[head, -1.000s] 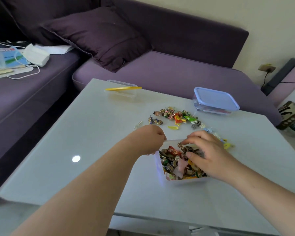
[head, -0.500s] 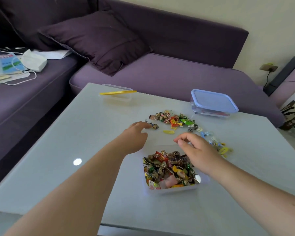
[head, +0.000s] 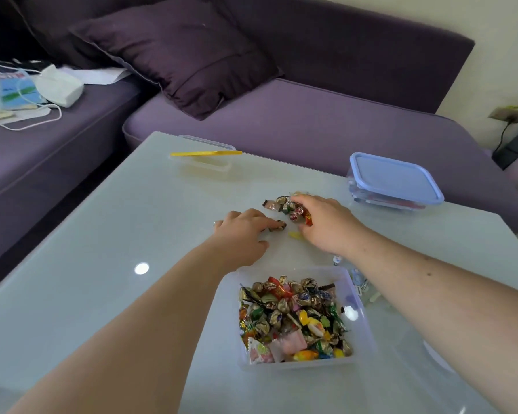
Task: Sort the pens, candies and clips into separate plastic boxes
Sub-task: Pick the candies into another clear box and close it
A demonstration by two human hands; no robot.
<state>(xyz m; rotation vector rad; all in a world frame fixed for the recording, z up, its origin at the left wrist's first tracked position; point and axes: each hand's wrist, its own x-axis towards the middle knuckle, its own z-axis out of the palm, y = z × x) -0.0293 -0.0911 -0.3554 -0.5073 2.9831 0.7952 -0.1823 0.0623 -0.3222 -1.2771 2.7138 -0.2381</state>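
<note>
no readable text, candy wrappers [head: 293,318] and sofa papers [head: 12,88] too blurred

Soft daylight, a round glare spot on the glossy table [head: 102,234], wide-angle bending at the edges.

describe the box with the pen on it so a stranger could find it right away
Start at the white table and look to its far edge, nearest the purple sofa. The clear lidless box sits there, away from both hands. Only this box has a yellow pen lying across its rim.
</note>
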